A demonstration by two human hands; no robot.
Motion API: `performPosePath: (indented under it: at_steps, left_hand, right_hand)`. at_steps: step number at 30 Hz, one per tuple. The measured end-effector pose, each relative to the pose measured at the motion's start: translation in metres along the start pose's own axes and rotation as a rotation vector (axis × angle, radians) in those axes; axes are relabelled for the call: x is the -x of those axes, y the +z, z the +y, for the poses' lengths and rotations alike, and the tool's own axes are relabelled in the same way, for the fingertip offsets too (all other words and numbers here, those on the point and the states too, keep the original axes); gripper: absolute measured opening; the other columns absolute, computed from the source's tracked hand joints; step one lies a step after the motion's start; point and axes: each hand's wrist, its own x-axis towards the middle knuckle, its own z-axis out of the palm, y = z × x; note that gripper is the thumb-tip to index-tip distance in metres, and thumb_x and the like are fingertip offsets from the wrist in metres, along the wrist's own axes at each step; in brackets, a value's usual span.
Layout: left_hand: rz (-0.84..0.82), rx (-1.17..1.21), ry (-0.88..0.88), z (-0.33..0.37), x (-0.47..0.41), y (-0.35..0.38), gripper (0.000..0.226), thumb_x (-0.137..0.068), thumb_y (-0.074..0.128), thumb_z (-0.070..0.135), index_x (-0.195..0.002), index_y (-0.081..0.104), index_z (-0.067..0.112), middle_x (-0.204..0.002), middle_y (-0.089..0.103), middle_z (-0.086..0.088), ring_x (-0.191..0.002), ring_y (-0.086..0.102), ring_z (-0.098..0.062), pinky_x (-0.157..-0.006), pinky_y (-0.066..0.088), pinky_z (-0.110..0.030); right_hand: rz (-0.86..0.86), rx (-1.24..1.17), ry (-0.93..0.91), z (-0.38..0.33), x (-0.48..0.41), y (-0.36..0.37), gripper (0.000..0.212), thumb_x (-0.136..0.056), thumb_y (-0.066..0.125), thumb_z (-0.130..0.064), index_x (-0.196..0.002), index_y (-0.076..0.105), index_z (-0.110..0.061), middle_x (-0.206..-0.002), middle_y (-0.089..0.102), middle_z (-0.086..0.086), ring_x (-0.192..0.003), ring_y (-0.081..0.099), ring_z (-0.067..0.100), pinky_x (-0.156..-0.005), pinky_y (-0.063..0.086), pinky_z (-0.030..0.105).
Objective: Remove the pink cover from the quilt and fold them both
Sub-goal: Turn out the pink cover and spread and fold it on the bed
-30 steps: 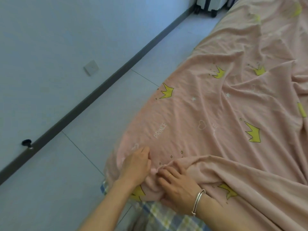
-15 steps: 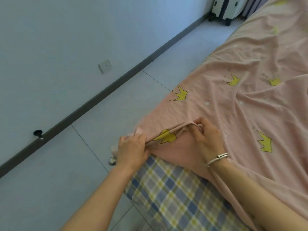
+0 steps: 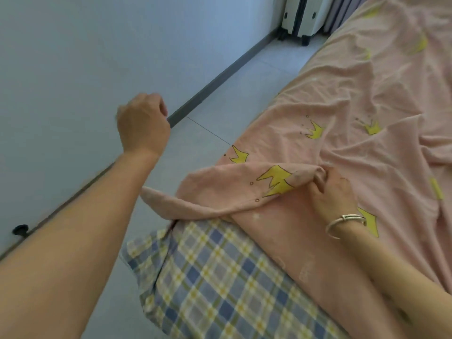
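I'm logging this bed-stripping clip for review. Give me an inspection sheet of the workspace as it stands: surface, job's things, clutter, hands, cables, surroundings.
Surface: plaid fabric bared at the near corner; quilt or sheet, cannot tell.
Job's things: pink cover with yellow crowns, rumpled, its near corner folded back.
Clutter: nothing seen.
Hands: right hand pinches the cover's folded edge, bracelet on the wrist; left hand raised clear of the cloth, fingers curled, holding nothing.
Cables: nothing seen.
Surroundings: tiled floor, dark baseboard, white wheeled case by the far wall.
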Motion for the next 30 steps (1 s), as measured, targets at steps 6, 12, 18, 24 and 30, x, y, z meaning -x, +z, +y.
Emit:
performPosePath:
  at_steps: [6, 12, 18, 24, 30]
  left_hand:
    - [-0.92, -0.009, 0.357, 0.056, 0.085, 0.082, 0.089, -0.069, 0.057, 0.064, -0.142, 0.027, 0.022, -0.143, 0.033, 0.002, -0.135, 0.03, -0.021, -0.11, 0.026, -0.04]
    - [-0.55, -0.345, 0.406, 0.062, 0.073, 0.093, 0.03, -0.09, 0.043, 0.012, -0.119, 0.053, 0.014, -0.123, 0.055, -0.007, -0.114, 0.05, -0.028, -0.089, 0.038, -0.034]
    - [-0.192, -0.263, 0.156, 0.06, -0.024, 0.062, 0.028, -0.094, 0.036, -0.001, -0.104, 0.06, -0.01, -0.113, 0.049, -0.028, -0.096, 0.053, -0.047, -0.08, 0.042, -0.048]
    - [-0.41, 0.054, -0.054, 0.114, -0.029, 0.073, 0.06, -0.087, 0.045, -0.003, -0.142, 0.028, 0.011, -0.156, -0.002, -0.015, -0.127, 0.038, -0.043, -0.104, 0.033, -0.045]
    - [-0.694, 0.01, 0.68, 0.184, 0.08, 0.116, 0.047, -0.092, 0.044, 0.022, -0.138, 0.036, 0.017, -0.142, 0.039, -0.004, -0.132, 0.033, -0.02, -0.105, 0.026, -0.036]
  right_hand:
    - [-0.279, 0.017, 0.367, 0.092, 0.007, 0.018, 0.05, -0.084, 0.048, -0.014, -0.133, 0.039, -0.011, -0.131, 0.05, 0.02, -0.12, 0.046, 0.036, -0.103, 0.035, 0.046]
    - [-0.185, 0.106, 0.324, 0.131, 0.013, 0.012, 0.065, -0.084, 0.05, -0.001, -0.143, 0.026, -0.01, -0.141, 0.037, 0.018, -0.125, 0.039, 0.037, -0.097, 0.036, 0.039]
    - [0.067, -0.027, 0.276, 0.112, -0.004, -0.01, 0.015, -0.092, 0.05, -0.02, -0.093, 0.061, -0.01, -0.089, 0.07, 0.017, -0.09, 0.062, 0.034, -0.076, 0.043, 0.036]
    - [0.117, -0.229, 0.143, 0.093, -0.026, -0.028, 0.011, -0.09, 0.052, -0.011, -0.093, 0.059, -0.004, -0.095, 0.069, 0.014, -0.094, 0.062, 0.031, -0.083, 0.045, 0.037]
    - [-0.472, 0.055, 0.22, 0.173, 0.038, -0.012, 0.011, -0.071, 0.06, -0.031, -0.079, 0.053, -0.032, -0.094, 0.064, -0.005, -0.086, 0.058, 0.018, -0.081, 0.049, 0.035]
